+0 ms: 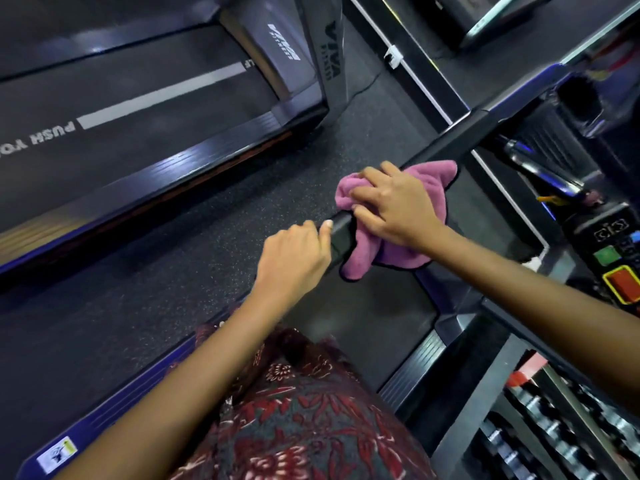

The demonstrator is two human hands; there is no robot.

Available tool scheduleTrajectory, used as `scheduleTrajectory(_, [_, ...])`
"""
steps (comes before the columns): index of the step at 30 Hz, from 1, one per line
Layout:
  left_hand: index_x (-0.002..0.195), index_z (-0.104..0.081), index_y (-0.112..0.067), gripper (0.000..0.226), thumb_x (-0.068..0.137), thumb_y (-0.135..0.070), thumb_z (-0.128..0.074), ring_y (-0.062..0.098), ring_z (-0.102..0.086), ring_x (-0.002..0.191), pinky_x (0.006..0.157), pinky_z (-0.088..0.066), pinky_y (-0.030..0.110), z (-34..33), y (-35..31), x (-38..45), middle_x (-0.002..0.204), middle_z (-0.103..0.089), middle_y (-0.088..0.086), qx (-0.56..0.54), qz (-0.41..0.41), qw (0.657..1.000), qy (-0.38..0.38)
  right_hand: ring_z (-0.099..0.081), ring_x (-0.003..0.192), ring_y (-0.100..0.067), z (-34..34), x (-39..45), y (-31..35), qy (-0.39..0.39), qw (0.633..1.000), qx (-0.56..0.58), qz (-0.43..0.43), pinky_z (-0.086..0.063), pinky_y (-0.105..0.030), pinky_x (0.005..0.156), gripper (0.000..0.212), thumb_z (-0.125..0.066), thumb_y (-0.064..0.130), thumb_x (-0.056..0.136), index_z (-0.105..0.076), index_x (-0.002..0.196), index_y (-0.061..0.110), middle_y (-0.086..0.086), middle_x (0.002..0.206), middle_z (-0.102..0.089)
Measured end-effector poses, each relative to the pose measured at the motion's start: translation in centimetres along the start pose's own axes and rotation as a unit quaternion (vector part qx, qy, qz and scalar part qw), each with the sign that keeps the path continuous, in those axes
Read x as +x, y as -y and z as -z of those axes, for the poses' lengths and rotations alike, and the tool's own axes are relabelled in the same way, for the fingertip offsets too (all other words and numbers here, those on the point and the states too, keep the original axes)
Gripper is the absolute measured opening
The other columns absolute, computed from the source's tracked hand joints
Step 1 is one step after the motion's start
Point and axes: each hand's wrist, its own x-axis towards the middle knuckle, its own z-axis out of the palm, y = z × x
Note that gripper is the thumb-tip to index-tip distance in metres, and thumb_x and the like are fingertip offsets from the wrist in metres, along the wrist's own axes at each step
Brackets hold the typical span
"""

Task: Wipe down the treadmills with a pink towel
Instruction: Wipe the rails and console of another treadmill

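A: While your right hand (398, 206) has its grip curled over the bunched pink terry towel (388, 216), pressing it round the black padded handrail (446, 140), wrap the cloth further under the bar so the underside gets wiped too.

B: And my left hand (294, 258)?

A: Its fingers are curled at the rail's blunt near end (341, 239), thumb touching the end face; I judge it is steadying the bar, though how firmly it holds I cannot tell. Leave it there and push the towel away from it, up along the rail.

B: How far can I go?

A: The rail runs clear up toward the console frame, so you have a long open stroke. Mind the loose towel corner hanging below the bar; gather it in, or it will only drag.

B: What's around me?

A: To your right, close by, sit the console's green button (606, 255) and red stop button (623, 284); keep your forearm off them. To your left, the speckled rubber floor (173, 265) is open, with the neighbouring grey-belted treadmill (138, 109) well apart.
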Motion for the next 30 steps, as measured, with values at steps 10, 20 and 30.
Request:
scheduleTrajectory(10, [0.078,-0.054,-0.005,0.057,0.102,-0.041,-0.017,0.044,-0.055,0.095,0.073,-0.031,0.038,0.5,-0.4,-0.4,0.097,-0.061,0.025,-0.040,0.059,0.997,-0.010,-0.051,0.091,-0.030,-2.0,0.2,-8.1,-0.118,0.973,0.006,-0.200,-0.039,-0.036,0.061,0.051,-0.031,0.045,0.081,-0.070,0.088,0.014,-0.008,0.092,-0.060])
scheduleTrajectory(20, [0.101,-0.067,-0.001,0.057,0.102,-0.040,-0.025,0.044,-0.053,0.105,0.088,-0.038,0.042,0.4,-1.8,-1.5,0.112,-0.060,0.029,-0.023,0.224,0.961,-0.161,-0.054,0.076,-0.029,-3.1,-2.5,4.9,-0.204,0.975,0.077,-0.048,-0.035,-0.034,0.055,0.033,-0.044,0.036,0.073,-0.065,0.079,0.011,-0.007,0.081,-0.062])
scheduleTrajectory(30, [0.066,-0.040,-0.013,0.037,0.100,-0.026,-0.039,0.037,-0.054,0.076,0.062,-0.023,0.033,-1.8,0.2,-4.8,0.075,-0.061,0.017,-0.042,0.138,0.961,-0.235,-0.053,0.076,-0.031,-3.5,-2.0,0.7,-0.224,0.963,0.058,-0.139,-0.039,-0.033,0.053,0.031,-0.048,0.036,0.075,-0.065,0.073,0.011,-0.009,0.082,-0.060])
